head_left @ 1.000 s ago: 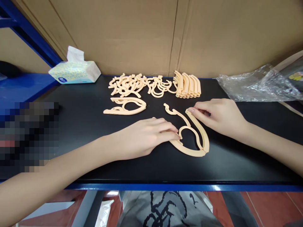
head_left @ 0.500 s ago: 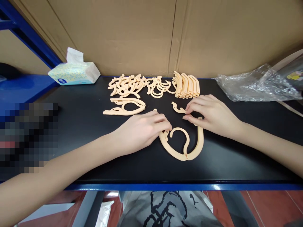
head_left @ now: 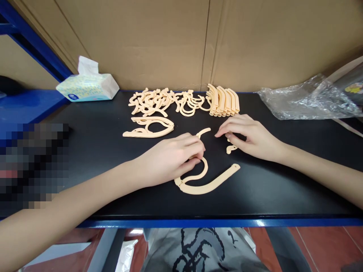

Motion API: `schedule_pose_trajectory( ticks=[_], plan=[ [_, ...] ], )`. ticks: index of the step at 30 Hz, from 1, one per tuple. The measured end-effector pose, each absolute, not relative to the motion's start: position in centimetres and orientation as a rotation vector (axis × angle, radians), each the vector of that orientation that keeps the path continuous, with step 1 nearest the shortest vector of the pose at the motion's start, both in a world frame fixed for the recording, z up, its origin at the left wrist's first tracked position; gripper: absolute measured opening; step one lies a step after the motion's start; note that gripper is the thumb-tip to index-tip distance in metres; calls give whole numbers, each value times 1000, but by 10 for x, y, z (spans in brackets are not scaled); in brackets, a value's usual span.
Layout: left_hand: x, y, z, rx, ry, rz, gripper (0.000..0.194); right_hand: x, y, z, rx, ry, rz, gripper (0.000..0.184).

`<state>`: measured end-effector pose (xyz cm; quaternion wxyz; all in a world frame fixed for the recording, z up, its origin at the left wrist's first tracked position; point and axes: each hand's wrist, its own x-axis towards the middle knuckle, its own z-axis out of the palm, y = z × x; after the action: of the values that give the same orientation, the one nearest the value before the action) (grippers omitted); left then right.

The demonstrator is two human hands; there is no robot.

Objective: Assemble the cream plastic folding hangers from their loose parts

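My left hand (head_left: 177,153) is closed on one side of a cream plastic folding hanger (head_left: 210,187) lying on the black tabletop. The hanger's arms are spread, and its curved hook (head_left: 204,170) lies between them. One arm is partly covered by my fingers; the other, with a hole at its end, points right. My right hand (head_left: 248,138) pinches a small curved plastic piece (head_left: 231,149), partly hidden under the fingers, above that arm's free end. A folded hanger (head_left: 153,128) lies beyond my left hand.
At the back of the table (head_left: 99,181) lie a pile of small curved pieces (head_left: 150,101), several loose hooks (head_left: 188,104) and stacked hanger arms (head_left: 224,102). A tissue pack (head_left: 87,87) stands at back left, clear plastic bag (head_left: 306,100) at back right. Cardboard (head_left: 141,45) closes off the rear.
The hanger has turned, so its joint shifted left and its free arm now points right. The small piece in my right hand has been turned and drawn toward me.
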<state>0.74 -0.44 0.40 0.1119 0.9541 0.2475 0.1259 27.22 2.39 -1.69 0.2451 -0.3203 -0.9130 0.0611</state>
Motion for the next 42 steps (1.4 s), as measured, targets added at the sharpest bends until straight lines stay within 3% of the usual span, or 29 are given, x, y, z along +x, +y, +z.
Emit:
schedule_pose_trajectory(
  ticks=[4, 8, 10, 14, 18, 21, 30, 36, 42],
  plan=[
    [5, 1, 0, 2720, 726, 416, 33, 272, 22, -16, -767, -2531, 260, 25],
    [2, 3, -2, 2709, 711, 469, 47, 274, 22, -17, -777, -2562, 320, 39],
    [3, 2, 0, 2730, 712, 489, 45, 275, 23, -17, -772, -2574, 370, 44],
    [5, -4, 5, 2726, 600, 516, 22, 274, 23, -17, -774, -2567, 398, 42],
    [7, -10, 5, 2759, 470, 413, 53, 272, 23, -20, -802, -2535, 366, 34],
    [8, -9, 2, 2821, 434, 318, 60, 271, 22, -21, -811, -2535, 323, 24],
    [5, -3, 1, 2890, 426, 282, 38, 270, 19, -22, -870, -2557, 45, 36],
    [5, -3, 3, 2858, 456, 292, 33, 270, 21, -22, -845, -2570, 21, 22],
    [7, -3, 5, 2794, 528, 306, 9, 268, 19, -21, -747, -2598, 81, 15]
  ],
)
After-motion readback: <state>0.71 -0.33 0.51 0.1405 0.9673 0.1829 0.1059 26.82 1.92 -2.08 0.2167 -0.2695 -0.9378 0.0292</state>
